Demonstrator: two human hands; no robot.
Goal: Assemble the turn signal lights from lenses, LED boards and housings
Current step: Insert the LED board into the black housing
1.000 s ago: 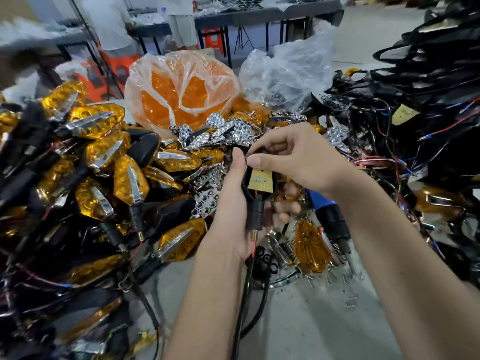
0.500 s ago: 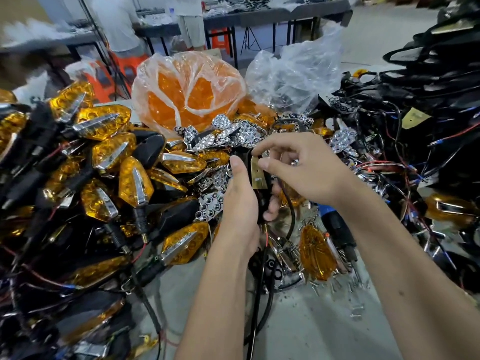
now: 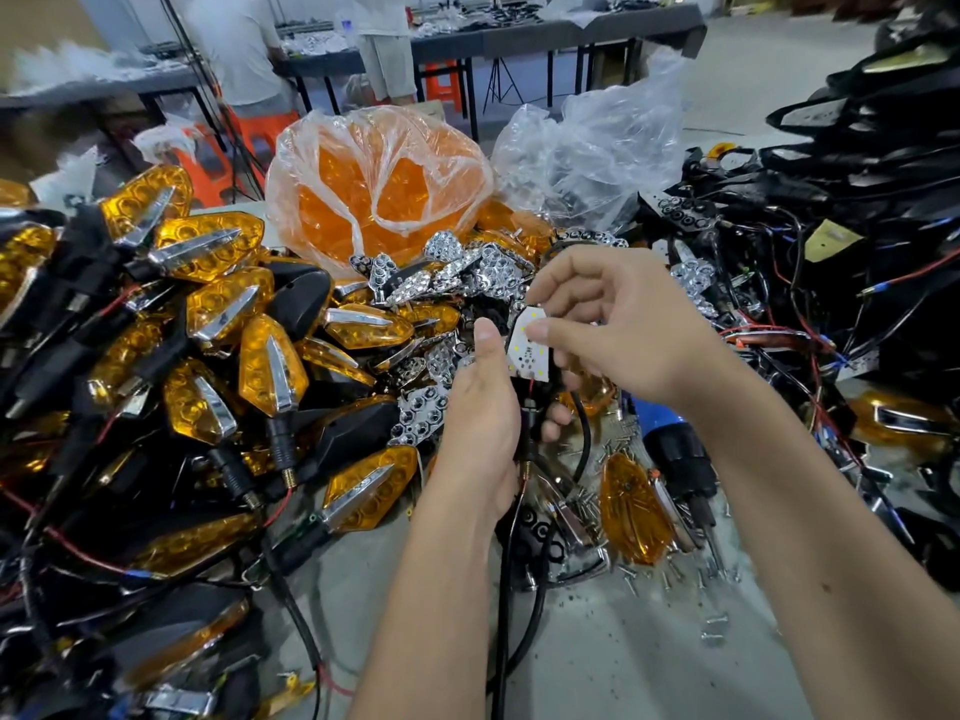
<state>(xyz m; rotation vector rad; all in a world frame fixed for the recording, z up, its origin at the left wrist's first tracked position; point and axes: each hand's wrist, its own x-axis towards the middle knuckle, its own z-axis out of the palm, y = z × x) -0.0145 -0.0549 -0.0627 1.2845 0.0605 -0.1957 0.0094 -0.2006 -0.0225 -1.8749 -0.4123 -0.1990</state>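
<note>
pinching a white led board (image 3: 529, 351) by its upper right edge with thumb and forefinger of the right hand (image 3: 618, 324), led side up, just above the black housing (image 3: 531, 407). gripping that housing in the curled left hand (image 3: 480, 407), thumb upright beside the board, wires trailing down from it. piled at left, finished amber turn signals (image 3: 270, 366); behind, a clear bag of orange lenses (image 3: 379, 184); chrome reflectors (image 3: 467, 267) between; loose screws (image 3: 670, 569) on the table at right.

Readable text: none | white LED board (image 3: 528, 350), amber plastic lenses (image 3: 270, 366) and clear plastic bags (image 3: 597, 148) show no legible markings
</note>
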